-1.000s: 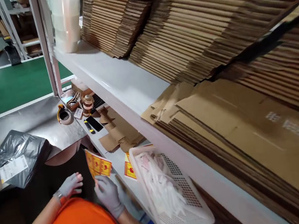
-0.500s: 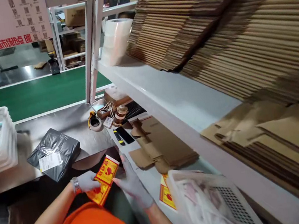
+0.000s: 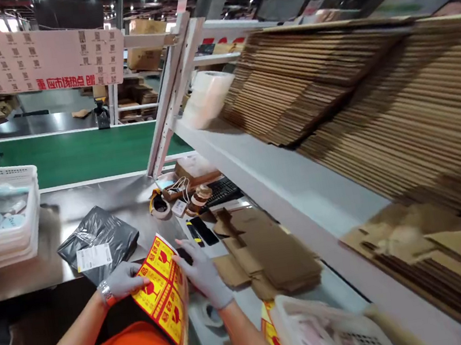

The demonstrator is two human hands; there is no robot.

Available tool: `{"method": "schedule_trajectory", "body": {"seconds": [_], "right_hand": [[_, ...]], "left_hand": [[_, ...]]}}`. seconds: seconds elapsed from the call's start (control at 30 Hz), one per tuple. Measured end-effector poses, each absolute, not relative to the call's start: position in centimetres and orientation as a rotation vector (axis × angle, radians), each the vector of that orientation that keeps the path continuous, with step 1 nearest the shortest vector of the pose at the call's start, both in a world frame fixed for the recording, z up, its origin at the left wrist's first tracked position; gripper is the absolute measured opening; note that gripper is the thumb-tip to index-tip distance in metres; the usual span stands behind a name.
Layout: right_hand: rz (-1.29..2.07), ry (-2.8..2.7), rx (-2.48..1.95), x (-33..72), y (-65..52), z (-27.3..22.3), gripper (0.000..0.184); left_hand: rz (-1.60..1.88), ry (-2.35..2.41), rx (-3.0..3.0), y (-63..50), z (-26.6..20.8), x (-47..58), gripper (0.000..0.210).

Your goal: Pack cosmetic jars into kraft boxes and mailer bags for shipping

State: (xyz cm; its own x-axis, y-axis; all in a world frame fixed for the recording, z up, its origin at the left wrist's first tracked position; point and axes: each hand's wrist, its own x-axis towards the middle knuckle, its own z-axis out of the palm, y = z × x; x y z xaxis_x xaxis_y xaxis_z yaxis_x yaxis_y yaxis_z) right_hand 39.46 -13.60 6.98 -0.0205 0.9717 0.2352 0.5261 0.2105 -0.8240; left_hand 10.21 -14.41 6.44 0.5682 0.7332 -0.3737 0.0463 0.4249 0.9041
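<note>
A yellow and red sheet of fragile stickers (image 3: 162,291), printed with wine glass symbols, is spread out in front of my body. My gloved left hand (image 3: 124,279) pinches its left edge between thumb and fingers. At the sheet's upper right edge, my gloved right hand (image 3: 203,273) grips it with the thumb, the other fingers stretched along behind. Just beyond my left hand lies a black wrapped parcel (image 3: 100,240) with a white label (image 3: 94,257) on the metal table.
Stacked white baskets (image 3: 7,231) stand at the left. Flattened cardboard (image 3: 275,247), a phone (image 3: 203,231) and a tape roll (image 3: 159,206) lie to the right. A shelf (image 3: 282,170) with cardboard stacks (image 3: 400,110) overhangs the right side. Behind runs a green conveyor belt (image 3: 79,155).
The sticker sheet, folded narrow before, is now opened out wide between my hands. My view has tilted up, showing more of the ceiling and background.
</note>
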Motion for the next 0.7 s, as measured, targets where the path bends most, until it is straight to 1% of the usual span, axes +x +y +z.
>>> {"method": "schedule_trajectory", "body": {"seconds": [0.07, 0.17, 0.27, 0.4, 0.53, 0.7], "right_hand": [[0.572, -1.809, -1.298, 38.0, -15.1, 8.1, 0.037], [0.544, -1.996, -1.146, 35.7, -16.9, 9.0, 0.032], [0.531, -2.022, -1.162, 34.2, -17.7, 9.1, 0.032], [0.611, -1.968, -1.185, 33.4, -18.2, 9.3, 0.024], [0.700, -1.995, -1.170, 33.2, -18.9, 9.8, 0.024], [0.597, -2.099, -1.173, 33.1, -19.5, 10.1, 0.026]], "left_hand": [[0.540, 0.847, 1.100, -14.6, 6.9, 10.2, 0.063], [0.598, 0.805, 1.213, -14.8, 7.9, 10.2, 0.057], [0.615, 0.778, 1.323, -15.1, 8.7, 10.2, 0.049], [0.618, 0.787, 1.466, -15.8, 8.8, 10.2, 0.031], [0.605, 0.874, 1.693, -16.6, 8.9, 10.1, 0.018], [0.535, 0.920, 1.870, -17.3, 9.5, 9.8, 0.017]]}}
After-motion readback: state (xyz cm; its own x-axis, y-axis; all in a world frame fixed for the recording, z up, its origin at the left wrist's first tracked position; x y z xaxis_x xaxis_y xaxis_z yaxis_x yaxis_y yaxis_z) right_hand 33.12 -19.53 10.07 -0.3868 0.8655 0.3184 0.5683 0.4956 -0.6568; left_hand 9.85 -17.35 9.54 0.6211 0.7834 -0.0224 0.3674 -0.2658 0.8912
